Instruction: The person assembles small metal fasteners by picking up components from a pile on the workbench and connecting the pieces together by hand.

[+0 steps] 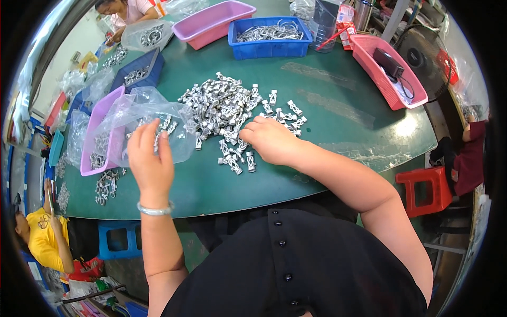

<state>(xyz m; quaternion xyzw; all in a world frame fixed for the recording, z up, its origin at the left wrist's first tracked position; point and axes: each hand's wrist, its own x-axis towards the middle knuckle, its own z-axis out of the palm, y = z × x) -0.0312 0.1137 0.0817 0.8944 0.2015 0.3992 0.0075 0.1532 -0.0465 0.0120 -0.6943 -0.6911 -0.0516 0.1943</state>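
"How far along did it look from your end?"

"Early, I judged. Most of the silver-and-white pieces [219,103] lay loose in a heap on the green desk [200,185], at the upper centre of the frame, with strays along its right and lower sides. A few showed through the clear bag [182,145] left of centre; I couldn't tell whether they were inside or beneath it."

"And the grip on each side?"

"My left hand [150,164] was at the bag, thumb apart from the fingers. My right hand [272,141] was at the heap's lower right edge, its fingertips among the pieces. Its own back hid that grip, so I couldn't say whether it was clamped on one."

"Anything else you couldn't read?"

"Plastic blurred what sat in the lilac tray [90,137] at the left. At the upper left, the frame's edge cut off a co-worker [134,10], whose hands were too small to make out."
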